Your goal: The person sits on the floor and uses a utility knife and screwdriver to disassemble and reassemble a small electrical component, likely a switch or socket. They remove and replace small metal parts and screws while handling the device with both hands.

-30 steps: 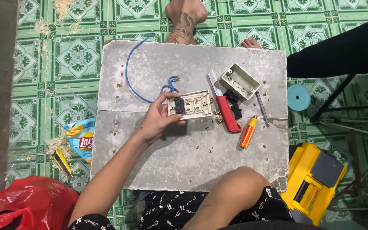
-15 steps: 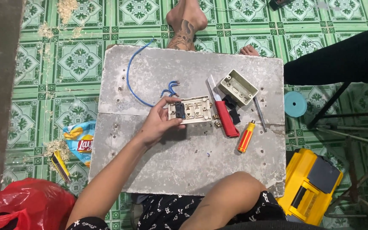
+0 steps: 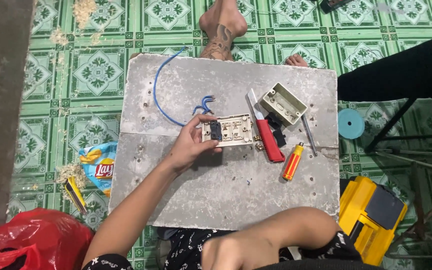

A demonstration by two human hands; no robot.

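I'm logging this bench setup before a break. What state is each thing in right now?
Left hand: grip closed on the socket plate's left end.
Socket plate: lying flat on the board, blue wire attached.
Back box: empty, open side up, apart from the plate.
Utility knife: lying flat, blade out.
Orange screwdriver: lying loose, untouched.
Grey board: flat on the floor.
Right hand: out of view.

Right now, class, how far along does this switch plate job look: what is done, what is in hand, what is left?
Done, by the look of it: the beige plate is out of its back box, which lies apart on the grey board, and small screws lie loose. In hand: the left hand grips the plate's left end, beside the blue wire. Left: plate and box are not joined; the orange screwdriver and red knife lie untouched.
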